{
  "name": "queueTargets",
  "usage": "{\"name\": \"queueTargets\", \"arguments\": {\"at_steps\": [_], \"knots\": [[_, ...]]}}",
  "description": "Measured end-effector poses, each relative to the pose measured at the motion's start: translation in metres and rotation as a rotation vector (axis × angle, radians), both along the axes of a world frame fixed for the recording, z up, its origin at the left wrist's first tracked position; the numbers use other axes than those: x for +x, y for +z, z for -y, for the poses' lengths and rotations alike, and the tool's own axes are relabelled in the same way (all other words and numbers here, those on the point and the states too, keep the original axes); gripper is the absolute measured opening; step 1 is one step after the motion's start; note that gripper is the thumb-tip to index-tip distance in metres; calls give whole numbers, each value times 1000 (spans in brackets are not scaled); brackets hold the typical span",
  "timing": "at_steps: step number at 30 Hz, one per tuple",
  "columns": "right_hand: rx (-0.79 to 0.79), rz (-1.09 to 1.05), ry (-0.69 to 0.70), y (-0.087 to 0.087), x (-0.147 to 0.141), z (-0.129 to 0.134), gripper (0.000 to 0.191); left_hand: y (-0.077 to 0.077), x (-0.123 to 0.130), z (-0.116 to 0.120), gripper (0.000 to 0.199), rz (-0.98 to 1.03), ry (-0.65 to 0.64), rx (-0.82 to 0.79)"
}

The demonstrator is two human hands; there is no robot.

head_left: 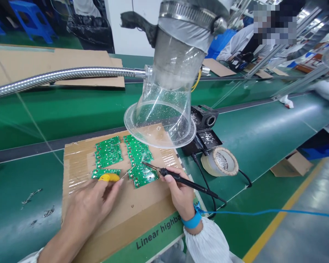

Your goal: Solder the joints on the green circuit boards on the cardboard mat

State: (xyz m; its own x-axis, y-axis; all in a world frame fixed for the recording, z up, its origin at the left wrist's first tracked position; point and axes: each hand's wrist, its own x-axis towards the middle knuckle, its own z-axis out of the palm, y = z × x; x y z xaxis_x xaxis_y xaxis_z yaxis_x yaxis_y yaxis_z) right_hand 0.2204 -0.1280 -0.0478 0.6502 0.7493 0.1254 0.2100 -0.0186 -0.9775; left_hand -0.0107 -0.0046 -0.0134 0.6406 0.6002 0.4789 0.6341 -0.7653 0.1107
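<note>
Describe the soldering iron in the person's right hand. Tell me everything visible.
The soldering iron has a slim black handle, a metal shaft narrowing to a pointed tip, and a black cord leaving its rear end. It is held pen-style in the right hand, tilted, rear end toward the lower right. The tip sits at a green circuit board; whether it touches cannot be told.

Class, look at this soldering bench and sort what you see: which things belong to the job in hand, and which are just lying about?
Belonging: left hand, solder wire, right hand, soldering iron, green circuit boards, fume extraction hood.
Lying about: roll of tape, blue stool.
</note>
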Motion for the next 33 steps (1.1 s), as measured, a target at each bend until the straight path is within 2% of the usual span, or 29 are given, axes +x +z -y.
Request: {"name": "queueTargets", "arguments": {"at_steps": [5,8,12,15,21,33], "knots": [[112,-161,-45,2,-2,-1,25,5,-2,-4,40,36,-27,-5],[108,-183,-116,9,2,-1,29,5,12,-9,35,53,-85,-29],[66,-160,-249,14,10,-2,29,3,37,-18,22,15,-232,-66],[56,-154,-282,14,12,-5,27,-1,46,-21,25,-40,-273,-62],[37,-120,-275,10,12,-7,19,-8,42,-22,23,-80,-286,-72],[-24,-62,-203,1,13,-4,17,-4,48,-23,24,-61,-304,-34]]}}
